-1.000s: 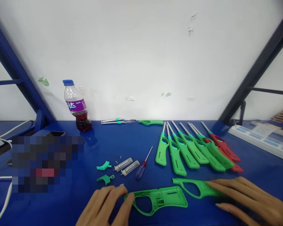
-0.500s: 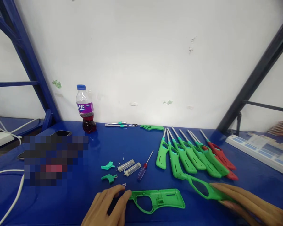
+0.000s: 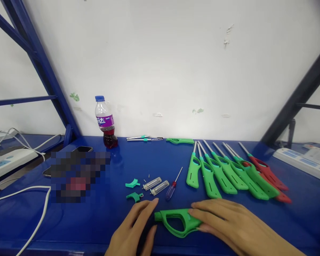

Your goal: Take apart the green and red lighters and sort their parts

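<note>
In front of me on the blue table lies a green lighter casing [image 3: 186,222], its two halves now one over the other. My right hand [image 3: 221,220] is closed over its handle end, fingers on top and thumb at the near side, hiding much of that end. My left hand [image 3: 134,227] is just left of the casing's narrow front end, thumb and fingers apart, holding nothing. Beyond the hands lie two teal triggers [image 3: 134,196], two clear fuel tanks [image 3: 160,187] and a screwdriver [image 3: 171,189] with a red and purple handle.
Several long-necked green lighters [image 3: 212,183] and red ones [image 3: 270,172] lie in a row at the right. Metal lighter tubes [image 3: 138,139] and another green casing part [image 3: 180,141] lie by the wall. A drink bottle [image 3: 106,122], a phone [image 3: 85,148] and a white cable [image 3: 44,209] are at left.
My right hand has brought the second casing half leftward onto the half lying in front of me. My left hand has come off the front end. The view has shifted slightly.
</note>
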Demonstrator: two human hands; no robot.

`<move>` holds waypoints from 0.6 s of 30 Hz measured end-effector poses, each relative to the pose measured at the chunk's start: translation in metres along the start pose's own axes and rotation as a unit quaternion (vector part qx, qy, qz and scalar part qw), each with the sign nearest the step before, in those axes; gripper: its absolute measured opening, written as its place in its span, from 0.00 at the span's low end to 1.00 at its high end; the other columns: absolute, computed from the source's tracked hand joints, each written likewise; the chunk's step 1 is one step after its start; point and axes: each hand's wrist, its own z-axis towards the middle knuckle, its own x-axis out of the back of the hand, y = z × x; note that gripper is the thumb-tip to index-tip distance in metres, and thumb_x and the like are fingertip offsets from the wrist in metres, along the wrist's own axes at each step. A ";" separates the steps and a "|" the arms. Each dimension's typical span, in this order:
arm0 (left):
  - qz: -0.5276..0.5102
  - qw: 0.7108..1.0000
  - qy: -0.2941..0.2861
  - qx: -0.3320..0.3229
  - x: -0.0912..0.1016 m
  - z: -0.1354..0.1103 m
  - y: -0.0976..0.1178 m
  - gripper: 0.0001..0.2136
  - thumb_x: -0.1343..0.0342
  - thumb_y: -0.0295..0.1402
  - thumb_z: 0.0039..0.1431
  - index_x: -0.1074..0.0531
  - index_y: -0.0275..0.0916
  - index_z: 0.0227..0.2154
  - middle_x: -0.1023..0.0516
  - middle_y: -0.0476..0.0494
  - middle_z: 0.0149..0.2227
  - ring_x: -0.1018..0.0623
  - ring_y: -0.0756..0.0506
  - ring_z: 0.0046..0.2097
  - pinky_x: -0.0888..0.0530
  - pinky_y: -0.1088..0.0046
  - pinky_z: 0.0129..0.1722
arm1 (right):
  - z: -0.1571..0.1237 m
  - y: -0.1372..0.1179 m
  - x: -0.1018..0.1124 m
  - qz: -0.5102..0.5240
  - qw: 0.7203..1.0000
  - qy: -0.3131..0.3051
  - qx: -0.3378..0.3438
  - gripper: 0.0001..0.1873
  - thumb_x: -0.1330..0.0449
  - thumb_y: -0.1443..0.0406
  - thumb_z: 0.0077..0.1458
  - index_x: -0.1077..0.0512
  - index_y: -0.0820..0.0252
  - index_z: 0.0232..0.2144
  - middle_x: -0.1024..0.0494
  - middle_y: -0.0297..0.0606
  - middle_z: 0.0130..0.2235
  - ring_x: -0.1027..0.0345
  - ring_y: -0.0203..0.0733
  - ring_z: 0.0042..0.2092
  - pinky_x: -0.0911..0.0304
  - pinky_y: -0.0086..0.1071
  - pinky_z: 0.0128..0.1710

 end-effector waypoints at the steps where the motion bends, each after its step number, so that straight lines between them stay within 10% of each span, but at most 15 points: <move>1: 0.007 1.000 -0.003 -0.006 0.000 0.000 -0.001 0.22 0.50 0.33 0.79 0.38 0.50 0.71 0.19 0.45 0.58 0.14 0.49 0.55 0.20 0.80 0.55 | -0.001 0.000 0.000 0.003 1.000 -0.001 0.001 0.24 0.57 0.56 0.81 0.21 0.51 0.52 0.10 0.30 0.46 0.13 0.37 0.42 0.20 0.27 0.41; 18: 0.012 0.999 -0.005 -0.029 0.001 0.004 -0.001 0.17 0.47 0.33 0.78 0.32 0.49 0.66 0.16 0.48 0.54 0.14 0.49 0.53 0.17 0.76 0.53 | -0.011 -0.002 -0.002 0.024 0.999 -0.020 -0.020 0.23 0.55 0.56 0.81 0.22 0.52 0.55 0.10 0.31 0.48 0.13 0.37 0.45 0.21 0.27 0.45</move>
